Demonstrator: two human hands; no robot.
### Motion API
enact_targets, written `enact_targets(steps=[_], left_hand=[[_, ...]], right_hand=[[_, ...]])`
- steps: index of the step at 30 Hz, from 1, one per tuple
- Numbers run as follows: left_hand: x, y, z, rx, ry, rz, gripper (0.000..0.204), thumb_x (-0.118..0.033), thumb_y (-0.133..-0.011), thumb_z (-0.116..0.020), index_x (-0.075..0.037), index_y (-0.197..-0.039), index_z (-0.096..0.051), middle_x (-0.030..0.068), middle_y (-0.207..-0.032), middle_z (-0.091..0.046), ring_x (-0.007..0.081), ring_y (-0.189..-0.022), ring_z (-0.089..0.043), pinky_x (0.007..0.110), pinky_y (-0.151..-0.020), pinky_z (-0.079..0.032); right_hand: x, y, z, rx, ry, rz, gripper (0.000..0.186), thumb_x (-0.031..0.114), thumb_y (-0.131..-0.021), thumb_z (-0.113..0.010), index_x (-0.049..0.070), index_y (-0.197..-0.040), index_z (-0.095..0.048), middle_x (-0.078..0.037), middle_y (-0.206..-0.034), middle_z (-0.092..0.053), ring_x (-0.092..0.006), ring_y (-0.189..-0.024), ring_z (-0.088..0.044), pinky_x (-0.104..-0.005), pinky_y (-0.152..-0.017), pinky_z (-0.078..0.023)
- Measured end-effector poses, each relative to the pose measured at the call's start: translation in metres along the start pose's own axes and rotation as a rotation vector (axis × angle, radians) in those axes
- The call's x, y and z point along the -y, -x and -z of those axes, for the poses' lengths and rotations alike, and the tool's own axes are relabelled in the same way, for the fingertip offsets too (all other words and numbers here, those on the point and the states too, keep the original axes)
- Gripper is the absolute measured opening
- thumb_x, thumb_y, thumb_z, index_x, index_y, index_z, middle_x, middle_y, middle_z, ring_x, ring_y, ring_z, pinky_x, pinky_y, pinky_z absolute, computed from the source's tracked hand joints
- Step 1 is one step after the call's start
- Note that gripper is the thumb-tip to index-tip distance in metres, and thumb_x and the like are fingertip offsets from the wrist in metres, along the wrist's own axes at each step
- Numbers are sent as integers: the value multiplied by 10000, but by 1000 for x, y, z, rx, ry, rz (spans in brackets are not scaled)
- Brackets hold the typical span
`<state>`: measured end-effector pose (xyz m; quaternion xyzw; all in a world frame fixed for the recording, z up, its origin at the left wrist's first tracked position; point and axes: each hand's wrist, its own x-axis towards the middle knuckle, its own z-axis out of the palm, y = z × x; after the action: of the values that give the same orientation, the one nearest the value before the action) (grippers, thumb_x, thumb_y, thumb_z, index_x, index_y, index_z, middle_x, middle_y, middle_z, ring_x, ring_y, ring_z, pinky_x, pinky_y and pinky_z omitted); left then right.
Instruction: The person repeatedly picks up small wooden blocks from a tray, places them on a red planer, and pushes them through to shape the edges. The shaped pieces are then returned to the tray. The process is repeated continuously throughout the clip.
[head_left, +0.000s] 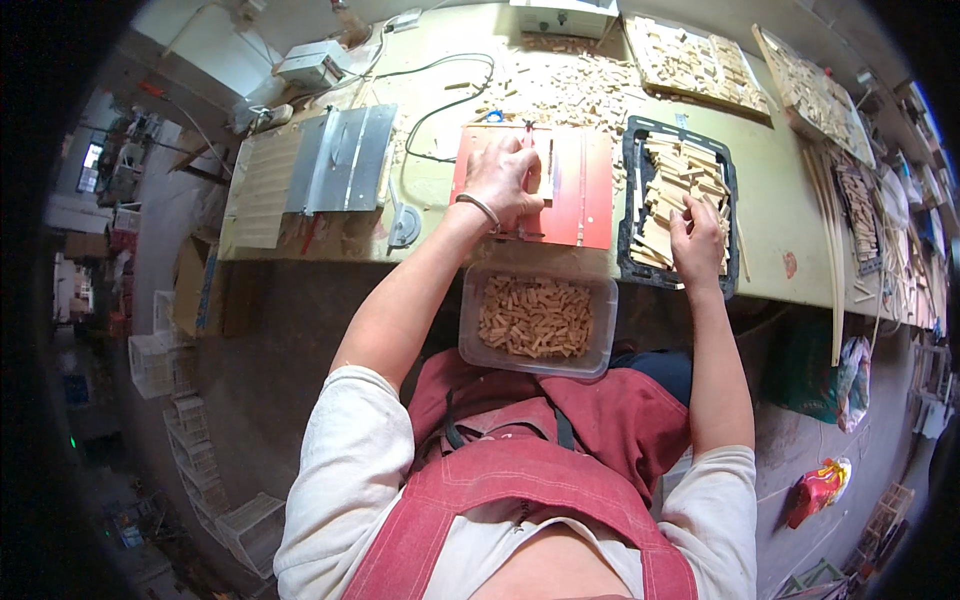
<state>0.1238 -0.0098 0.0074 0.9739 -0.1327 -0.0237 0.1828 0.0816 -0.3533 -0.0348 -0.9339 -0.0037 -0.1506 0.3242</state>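
My left hand (500, 182) is over a red flat plate (583, 190) on the bench, its fingers bent and closed on a narrow pale wood strip (546, 172). The strip lies along a slot in the plate, and the hand hides part of it. My right hand (700, 240) is at the near right side of a black plastic tray (630, 215), over loose wood strips (660, 195). Its fingers are curled together; what they hold, if anything, is too small to make out. Below the plate, a clear plastic tub (470, 320) contains many short wood pieces (535, 315).
A grey metal plate with a fence (345, 160) lies on the bench at left. Small wood offcuts (560, 85) litter the back, under a cable (440, 68). Boards of wood pieces (695, 65) lie at the far right. Long strips (828, 250) overhang the bench's front edge.
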Motion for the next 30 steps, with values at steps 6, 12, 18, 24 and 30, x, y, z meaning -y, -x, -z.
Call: enact_targets(steps=[6, 12, 18, 24, 30], left_hand=[[1, -10, 2, -9, -18, 8, 447, -365, -692, -912, -169, -1032, -699, 81, -1155, -602, 304, -1219, -552, 452, -1007, -426], [7, -23, 0, 0, -28, 39, 471, -388, -697, -911, -178, -1063, -700, 97, -1210, -586, 313, -1272, -534, 482, -1052, -407], [-1, -21, 4, 20, -139, 7, 475, -398, -715, -896, -178, -1090, -705, 98, -1275, -588, 319, -1293, -527, 500, -1081, -384], [-33, 68, -4, -220, -167, -287, 254, -207, -740, -746, -130, -966, -659, 98, -1142, -604, 297, -1195, -575, 514, -1099, -341], [-56, 180, -17, -51, -156, -207, 647, -252, -669, -874, -131, -1261, -642, 133, -1513, -479, 334, -1532, -369, 646, -1261, -148]], right_hand=[[-14, -1, 4, -27, 34, -12, 339, 162, -962, -709, -11, -1254, -710, -146, -1056, -686, -321, -970, -686, -428, -875, -545], [-22, -1, 3, -15, 35, -103, 335, 160, -961, -709, -11, -1248, -716, -151, -1069, -691, -312, -974, -690, -438, -887, -546], [-48, -2, 9, -90, -3, -234, 342, 182, -958, -714, -7, -1243, -729, -155, -1095, -714, -280, -927, -710, -407, -875, -569], [-188, 6, 43, -289, 117, -412, 290, 210, -945, -695, 37, -1162, -778, -187, -1148, -751, -359, -1003, -734, -448, -913, -576], [-268, 24, 46, -70, 271, -431, 336, 200, -919, -681, 56, -1209, -772, -213, -1234, -715, -388, -1163, -680, -458, -1031, -540]])
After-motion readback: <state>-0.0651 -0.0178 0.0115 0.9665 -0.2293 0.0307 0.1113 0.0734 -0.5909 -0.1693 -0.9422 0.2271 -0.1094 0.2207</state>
